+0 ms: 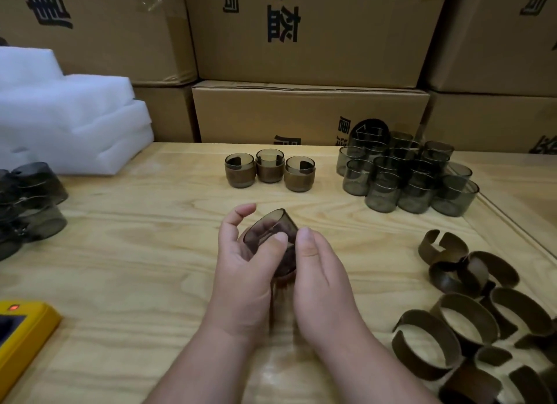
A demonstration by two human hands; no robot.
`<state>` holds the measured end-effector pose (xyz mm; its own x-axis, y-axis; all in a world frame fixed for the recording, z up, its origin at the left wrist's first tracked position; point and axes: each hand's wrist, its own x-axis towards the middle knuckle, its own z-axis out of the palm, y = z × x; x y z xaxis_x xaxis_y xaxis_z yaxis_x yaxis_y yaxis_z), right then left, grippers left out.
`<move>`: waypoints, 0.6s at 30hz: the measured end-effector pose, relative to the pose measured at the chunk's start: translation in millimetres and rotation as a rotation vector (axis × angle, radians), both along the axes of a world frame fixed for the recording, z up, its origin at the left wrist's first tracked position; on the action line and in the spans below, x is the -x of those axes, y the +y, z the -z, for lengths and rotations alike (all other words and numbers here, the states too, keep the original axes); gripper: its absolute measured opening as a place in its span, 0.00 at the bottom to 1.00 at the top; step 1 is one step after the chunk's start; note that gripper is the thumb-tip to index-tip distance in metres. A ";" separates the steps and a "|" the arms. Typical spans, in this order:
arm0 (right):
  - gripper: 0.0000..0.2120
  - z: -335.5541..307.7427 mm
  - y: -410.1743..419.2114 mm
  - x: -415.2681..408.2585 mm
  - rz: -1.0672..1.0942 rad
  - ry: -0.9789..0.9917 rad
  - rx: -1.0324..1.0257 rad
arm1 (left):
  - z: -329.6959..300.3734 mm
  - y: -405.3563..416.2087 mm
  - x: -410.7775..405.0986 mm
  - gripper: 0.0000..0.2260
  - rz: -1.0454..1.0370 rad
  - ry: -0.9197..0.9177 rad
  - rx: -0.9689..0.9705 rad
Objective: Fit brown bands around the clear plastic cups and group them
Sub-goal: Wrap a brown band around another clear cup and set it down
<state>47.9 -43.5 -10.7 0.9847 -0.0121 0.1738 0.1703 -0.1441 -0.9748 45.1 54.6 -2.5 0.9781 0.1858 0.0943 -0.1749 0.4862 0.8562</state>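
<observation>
Big black Chinese letters were printed on the brown cardboard boxes (304, 35) along the top of the frame. Most were cut off or upside down, so no word could be read.

Bare table (144, 253) spans the frame's centre; banded cups (269, 170) block upper centre, plain cups (407, 177) upper right, brown bands (470, 319) lower right.

Pale wooden table (126, 253), stacked cardboard boxes (310, 114) behind, white foam sheets (69, 114) at left
</observation>
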 end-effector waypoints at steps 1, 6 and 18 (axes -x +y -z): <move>0.32 -0.1 -0.2 0.1 0.009 -0.007 -0.003 | 0.5 0.2 -0.7 0.31 0.003 0.013 -0.013; 0.34 -3.1 -1.2 2.6 0.101 -0.016 -0.182 | -2.4 -1.3 0.3 0.38 0.154 0.010 -0.064; 0.33 -15.5 -6.8 -2.2 -0.142 0.124 -0.495 | -3.3 0.1 1.7 0.29 0.133 -0.051 0.019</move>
<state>50.1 -50.2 4.8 0.9954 0.0717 0.0636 0.0341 0.3546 -0.9344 43.4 54.7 0.8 0.9882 0.0566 0.1423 -0.1507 0.5238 0.8384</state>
